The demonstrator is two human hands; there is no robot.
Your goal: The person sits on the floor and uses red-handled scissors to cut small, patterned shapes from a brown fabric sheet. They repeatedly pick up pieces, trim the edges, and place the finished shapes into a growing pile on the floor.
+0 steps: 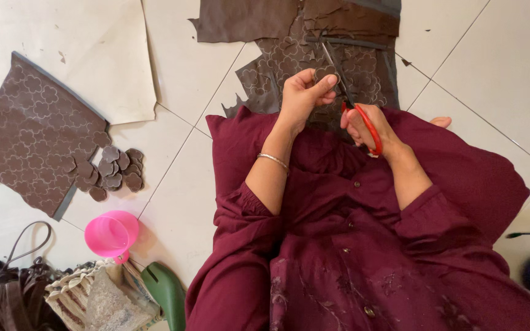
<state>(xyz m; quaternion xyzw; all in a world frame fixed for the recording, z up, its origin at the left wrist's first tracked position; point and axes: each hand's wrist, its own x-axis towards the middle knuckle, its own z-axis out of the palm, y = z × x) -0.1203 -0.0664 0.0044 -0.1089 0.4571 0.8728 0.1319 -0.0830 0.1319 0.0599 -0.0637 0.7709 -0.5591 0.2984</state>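
Observation:
My left hand (305, 92) pinches a small brown flower-shaped piece (324, 73) between thumb and fingers. My right hand (368, 125) grips red-handled scissors (346, 92), whose dark blades point up beside that piece. Under both hands lies a brown sheet (363, 67) marked with flower outlines, its left edge cut ragged. A metal bangle sits on my left wrist. I wear maroon clothing (363, 245) that covers my lap.
A second outlined brown sheet (32, 132) lies at the left, with a pile of cut flower pieces (115, 171) beside it. A pink cup (111, 233), a green object (165, 291) and bags (38, 294) sit at the lower left. Cream paper (93, 55) covers tiled floor.

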